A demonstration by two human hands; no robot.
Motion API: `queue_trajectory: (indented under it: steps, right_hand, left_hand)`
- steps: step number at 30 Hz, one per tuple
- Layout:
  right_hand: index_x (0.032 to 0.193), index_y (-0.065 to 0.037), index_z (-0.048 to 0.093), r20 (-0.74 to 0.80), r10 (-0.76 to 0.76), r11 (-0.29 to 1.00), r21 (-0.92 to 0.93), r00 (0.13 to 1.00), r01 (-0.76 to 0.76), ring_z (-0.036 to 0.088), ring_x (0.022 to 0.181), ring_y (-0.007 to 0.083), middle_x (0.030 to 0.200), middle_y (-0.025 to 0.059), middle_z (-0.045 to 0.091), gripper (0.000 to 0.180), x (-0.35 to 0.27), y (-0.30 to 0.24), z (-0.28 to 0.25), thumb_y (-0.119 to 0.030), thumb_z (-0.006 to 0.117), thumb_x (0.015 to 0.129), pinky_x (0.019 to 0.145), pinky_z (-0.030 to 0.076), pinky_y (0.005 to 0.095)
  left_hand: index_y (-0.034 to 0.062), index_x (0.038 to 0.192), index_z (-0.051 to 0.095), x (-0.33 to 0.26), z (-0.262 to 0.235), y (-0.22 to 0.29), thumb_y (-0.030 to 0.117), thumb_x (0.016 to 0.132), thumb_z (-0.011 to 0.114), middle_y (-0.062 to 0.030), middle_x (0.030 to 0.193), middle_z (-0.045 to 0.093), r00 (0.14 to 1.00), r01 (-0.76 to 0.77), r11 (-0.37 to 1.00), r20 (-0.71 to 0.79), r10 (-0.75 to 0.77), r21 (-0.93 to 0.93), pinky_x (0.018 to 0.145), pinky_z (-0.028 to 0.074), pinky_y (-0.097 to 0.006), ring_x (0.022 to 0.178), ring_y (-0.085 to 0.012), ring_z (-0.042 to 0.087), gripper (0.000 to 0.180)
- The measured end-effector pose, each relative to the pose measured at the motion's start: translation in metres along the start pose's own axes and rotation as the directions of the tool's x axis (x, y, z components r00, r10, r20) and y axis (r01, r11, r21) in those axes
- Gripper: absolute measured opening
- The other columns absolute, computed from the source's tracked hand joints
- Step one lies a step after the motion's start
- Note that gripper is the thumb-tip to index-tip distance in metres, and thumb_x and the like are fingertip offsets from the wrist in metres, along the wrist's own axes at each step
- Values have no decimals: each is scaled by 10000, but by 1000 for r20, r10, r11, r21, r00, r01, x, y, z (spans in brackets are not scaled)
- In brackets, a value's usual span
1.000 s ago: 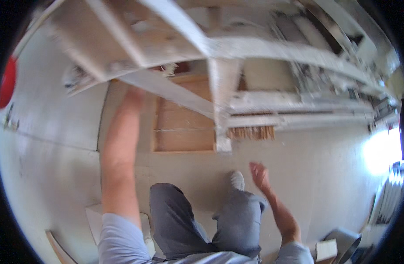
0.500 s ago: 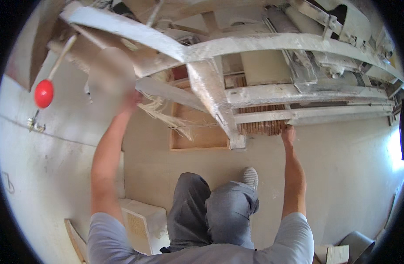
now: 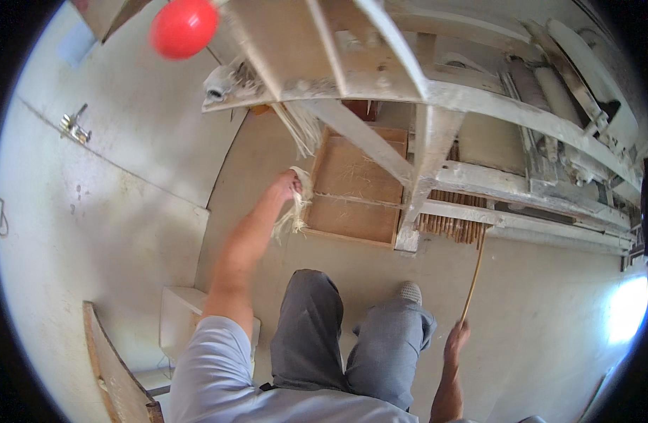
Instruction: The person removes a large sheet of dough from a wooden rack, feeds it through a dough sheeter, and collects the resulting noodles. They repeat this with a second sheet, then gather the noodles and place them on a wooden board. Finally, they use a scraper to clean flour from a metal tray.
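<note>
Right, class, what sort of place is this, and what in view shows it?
Probably a small workshop, perhaps for food: there is a large whitened frame with roller-like cylinders, a row of brown rods, and pale strands in the left hand.

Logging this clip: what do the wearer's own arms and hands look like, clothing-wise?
The left hand and right hand are ungloved; no watch or bracelet can be made out. The left sleeve is short, loose, pale grey and creased, without visible markings. The right sleeve is practically out of frame.
</note>
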State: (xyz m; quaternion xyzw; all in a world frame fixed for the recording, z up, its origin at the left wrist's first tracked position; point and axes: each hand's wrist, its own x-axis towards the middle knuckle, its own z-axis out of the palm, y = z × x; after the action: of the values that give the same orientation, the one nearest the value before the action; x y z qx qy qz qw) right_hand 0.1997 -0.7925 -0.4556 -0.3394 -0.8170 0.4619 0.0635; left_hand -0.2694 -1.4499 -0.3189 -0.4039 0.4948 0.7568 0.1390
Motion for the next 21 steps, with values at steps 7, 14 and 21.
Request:
queue_trajectory:
  steps: [7, 14, 21]
  right_hand:
    - [835, -13, 547, 293, -146, 907, -342, 945, 246, 489, 535, 416, 644, 237, 531, 375, -140, -89, -62, -318, 551, 1052, 514, 359, 492]
    - [874, -21, 505, 517, -505, 862, 340, 691, 375, 405, 639, 137, 703, 40, 434, 307, -59, -339, 74, -246, 512, 1084, 534, 357, 358]
    - [920, -115, 549, 767, -266, 666, 584, 584, -463, 387, 514, 72, 702, -33, 492, 223, -25, -561, 219, -264, 500, 1079, 462, 290, 229]
  left_hand:
    - [45, 686, 558, -6, 1, -116, 80, 900, 604, -52, 560, 424, 963, -128, 811, -123, 238, 571, 374, 429, -435, 449, -222, 443, 222]
    - [66, 781, 513, -14, 10, -120, 91, 859, 600, -75, 653, 422, 984, 167, 931, -4, -178, -325, 770, 522, -614, 532, -230, 440, 120]
    - [64, 851, 557, -90, -2, -125, 123, 880, 590, -82, 702, 488, 962, 156, 713, 268, 46, -684, 852, 496, -552, 632, -261, 514, 73]
